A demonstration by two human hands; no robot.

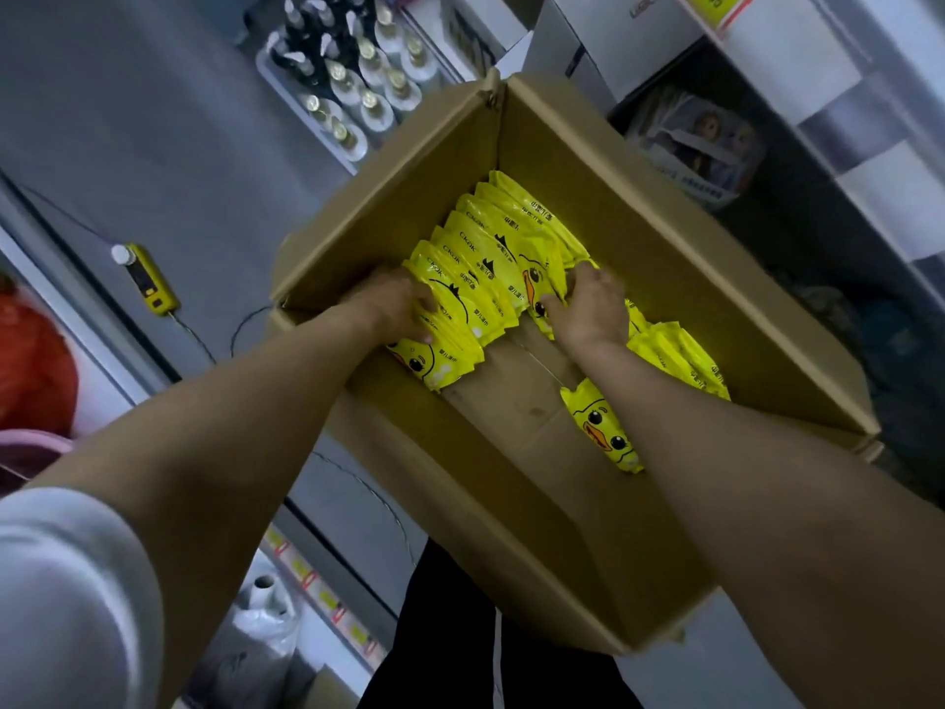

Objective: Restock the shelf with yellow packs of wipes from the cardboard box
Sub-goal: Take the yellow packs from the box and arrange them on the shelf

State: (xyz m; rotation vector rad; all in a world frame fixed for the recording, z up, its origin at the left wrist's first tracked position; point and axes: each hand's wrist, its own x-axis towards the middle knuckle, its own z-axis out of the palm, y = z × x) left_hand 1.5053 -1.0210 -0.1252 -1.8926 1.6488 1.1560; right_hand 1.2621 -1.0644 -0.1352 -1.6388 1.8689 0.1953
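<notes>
Inside the cardboard box (639, 237), your left hand (396, 309) and right hand (588, 309) clamp a row of yellow packs (491, 263) between them; loose pack (603, 427) beside your right forearm.

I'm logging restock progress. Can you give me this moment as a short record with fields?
box: open cardboard box, partly bare floor showing
packs: row of yellow packs standing on edge
loose pack: one duck-print pack apart, near the right forearm
left hand: gripping the near end of the row
right hand: gripping the row's other side
stage: packs not yet lifted out
background: bottles behind the box
</notes>
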